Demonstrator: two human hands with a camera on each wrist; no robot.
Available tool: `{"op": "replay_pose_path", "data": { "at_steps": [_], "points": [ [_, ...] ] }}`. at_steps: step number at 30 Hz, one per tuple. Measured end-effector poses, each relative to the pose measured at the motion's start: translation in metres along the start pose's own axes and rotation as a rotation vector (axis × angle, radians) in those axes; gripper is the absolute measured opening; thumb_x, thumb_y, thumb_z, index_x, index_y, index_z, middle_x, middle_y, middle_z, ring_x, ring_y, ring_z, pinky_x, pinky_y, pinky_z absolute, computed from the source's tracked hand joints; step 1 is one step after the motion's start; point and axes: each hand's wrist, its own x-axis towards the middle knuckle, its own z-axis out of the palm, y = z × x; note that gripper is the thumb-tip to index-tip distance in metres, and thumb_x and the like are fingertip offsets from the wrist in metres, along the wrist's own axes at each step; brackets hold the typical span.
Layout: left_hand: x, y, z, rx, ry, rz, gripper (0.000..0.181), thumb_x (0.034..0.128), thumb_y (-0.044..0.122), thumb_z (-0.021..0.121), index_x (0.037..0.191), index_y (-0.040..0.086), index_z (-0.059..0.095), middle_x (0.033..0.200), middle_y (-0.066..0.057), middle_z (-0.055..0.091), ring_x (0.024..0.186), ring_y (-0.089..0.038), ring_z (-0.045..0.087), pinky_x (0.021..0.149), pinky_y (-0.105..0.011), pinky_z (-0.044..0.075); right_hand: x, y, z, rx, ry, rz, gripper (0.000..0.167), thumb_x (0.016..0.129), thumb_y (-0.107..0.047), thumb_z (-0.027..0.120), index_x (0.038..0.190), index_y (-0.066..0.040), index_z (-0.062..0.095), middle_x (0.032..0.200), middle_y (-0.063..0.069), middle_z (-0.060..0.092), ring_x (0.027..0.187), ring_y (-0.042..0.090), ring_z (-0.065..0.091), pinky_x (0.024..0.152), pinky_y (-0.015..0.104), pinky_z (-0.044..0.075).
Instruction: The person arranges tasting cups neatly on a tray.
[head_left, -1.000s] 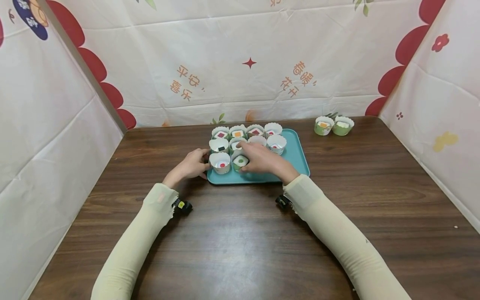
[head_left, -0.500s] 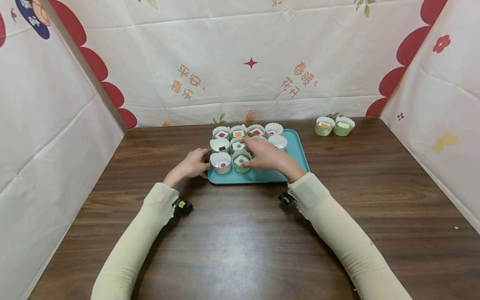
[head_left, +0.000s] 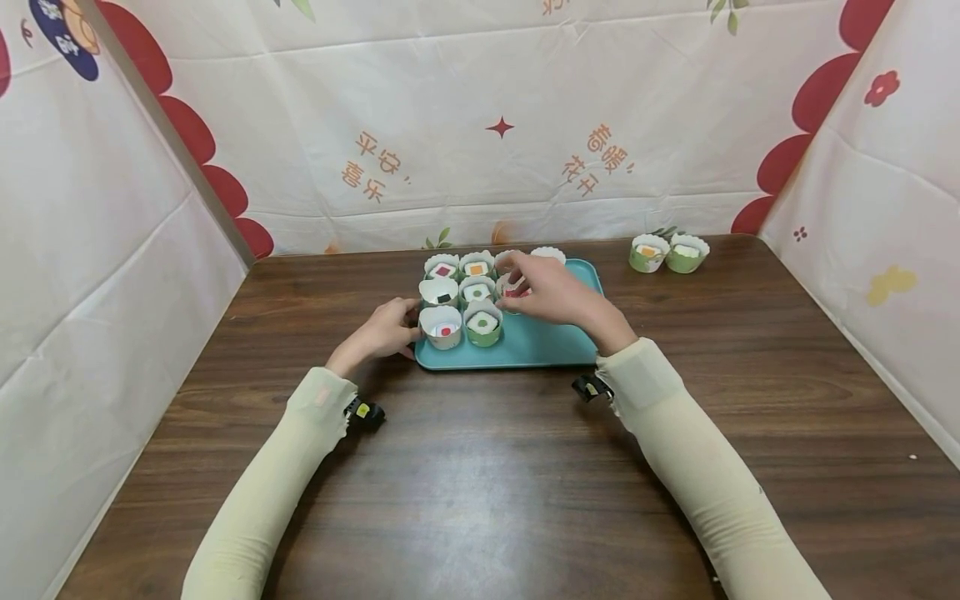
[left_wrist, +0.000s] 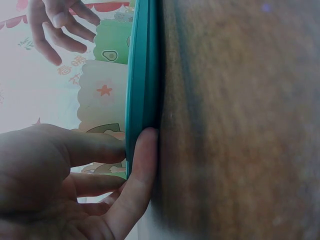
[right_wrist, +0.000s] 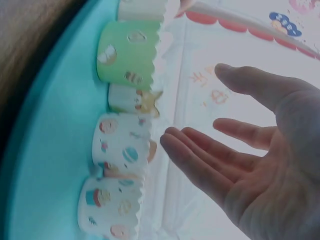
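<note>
My left hand grips the left edge of the teal tray, its thumb along the outer side in the left wrist view and other fingers at the rim. Scalloped paper cups stand in rows on the tray, with small pale pieces bearing coloured marks inside. At the front are a white cup with a red mark inside and a green cup with a green mark. My right hand hovers over the cups farther right, partly covering them. In the right wrist view its fingers are spread apart, holding nothing.
Two more green paper cups stand together on the brown wooden table, off the tray at the back right. A printed white cloth hangs behind the table and along both sides.
My right hand has come away from the green front cup and shifted right and slightly back, uncovering that cup. The left hand stays at the tray's left edge.
</note>
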Motion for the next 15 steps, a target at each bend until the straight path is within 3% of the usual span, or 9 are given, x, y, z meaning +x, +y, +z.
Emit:
{"op": "replay_pose_path", "data": {
  "at_steps": [7, 15],
  "points": [
    [0.000, 0.001, 0.000, -0.010, 0.000, -0.003, 0.065, 0.1016, 0.007, 0.057, 0.159, -0.005, 0.029, 0.137, -0.028, 0.048, 0.095, -0.031, 0.068, 0.068, -0.028, 0.067, -0.003, 0.021, -0.017, 0.018, 0.106, 0.029, 0.053, 0.096, -0.027, 0.073, 0.141, -0.007, 0.056, 0.124, 0.018, 0.069, 0.111, 0.031, 0.070, 0.090, 0.049, 0.061],
    [-0.001, 0.000, -0.001, 0.000, -0.001, -0.004, 0.065, 0.1010, 0.006, 0.057, 0.159, -0.006, 0.030, 0.136, -0.028, 0.048, 0.094, -0.031, 0.068, 0.068, -0.029, 0.067, -0.015, 0.049, -0.033, 0.015, 0.207, 0.070, 0.046, 0.099, -0.026, 0.070, 0.138, -0.004, 0.059, 0.126, 0.021, 0.069, 0.117, 0.036, 0.066, 0.098, 0.055, 0.055]
  ]
}}
